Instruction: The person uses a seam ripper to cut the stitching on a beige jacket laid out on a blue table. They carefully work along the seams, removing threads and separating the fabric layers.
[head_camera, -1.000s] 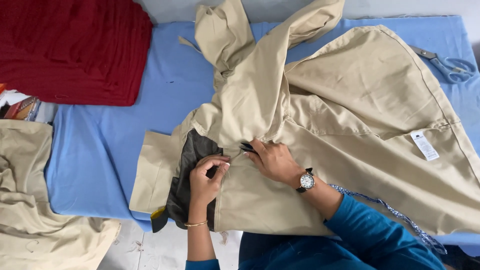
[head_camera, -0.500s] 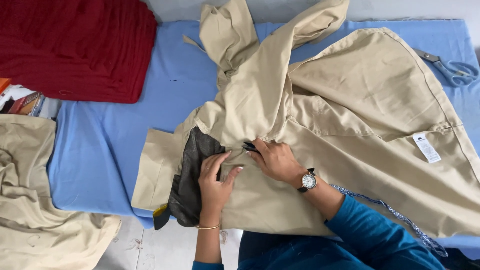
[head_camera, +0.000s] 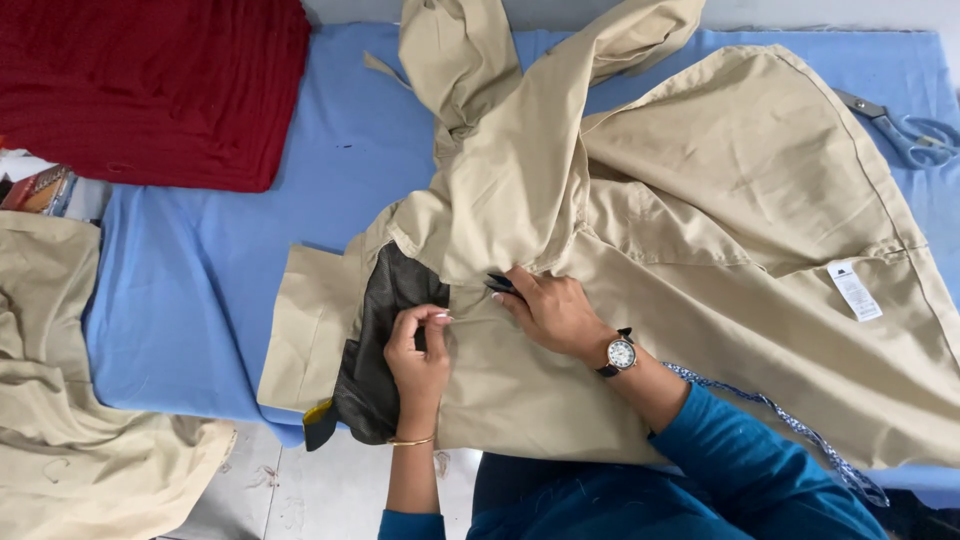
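Note:
A large beige garment (head_camera: 700, 250) lies spread over the blue table (head_camera: 200, 290). A dark lining piece (head_camera: 375, 350) shows at its left edge. My left hand (head_camera: 420, 355) pinches the beige fabric edge beside the dark lining, thumb and fingers closed on it. My right hand (head_camera: 550, 310), with a wristwatch (head_camera: 620, 353), presses on the garment and holds a small dark object (head_camera: 500, 283) at its fingertips; what the object is I cannot tell.
A stack of dark red fabric (head_camera: 150, 90) sits at the back left. More beige cloth (head_camera: 70, 400) hangs at the left. Scissors (head_camera: 905, 130) lie at the far right on the table. A white label (head_camera: 853, 290) is sewn on the garment.
My left hand has shifted slightly right along the fabric edge, from lying flatter to a pinch. The right hand stays almost in place on the garment.

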